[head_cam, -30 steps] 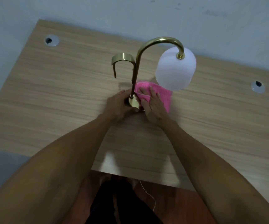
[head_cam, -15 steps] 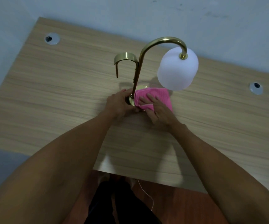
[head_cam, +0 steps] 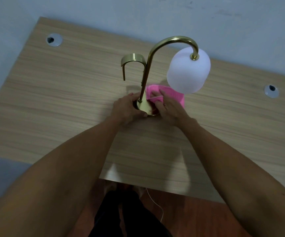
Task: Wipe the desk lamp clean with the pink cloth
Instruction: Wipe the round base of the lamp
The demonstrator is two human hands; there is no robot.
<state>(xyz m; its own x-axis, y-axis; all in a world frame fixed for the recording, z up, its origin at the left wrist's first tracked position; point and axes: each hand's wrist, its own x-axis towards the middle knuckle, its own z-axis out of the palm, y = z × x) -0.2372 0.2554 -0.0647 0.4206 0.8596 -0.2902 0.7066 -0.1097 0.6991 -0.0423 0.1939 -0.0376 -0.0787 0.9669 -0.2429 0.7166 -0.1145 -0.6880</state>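
Observation:
A brass desk lamp (head_cam: 157, 52) stands mid-desk, with a curved neck, a white frosted shade (head_cam: 188, 72) hanging at the right and a small brass hook arm (head_cam: 132, 60) at the left. Its round base (head_cam: 142, 106) lies between my hands. My left hand (head_cam: 127, 108) grips the base's left side, holding it still. My right hand (head_cam: 168, 106) presses the pink cloth (head_cam: 172, 95) flat against the base's right side, fingers spread on the fabric. Part of the cloth trails on the desk under the shade.
The wooden desk (head_cam: 61, 100) has two cable grommets, one at the back left (head_cam: 53, 39) and one at the right (head_cam: 271, 91). A pale wall runs behind it. A thin white cord (head_cam: 155, 204) hangs below the front edge over a reddish floor.
My right hand has slid the pink cloth around the base's right side, towards me. The left hand stays on the base. The view has shifted slightly.

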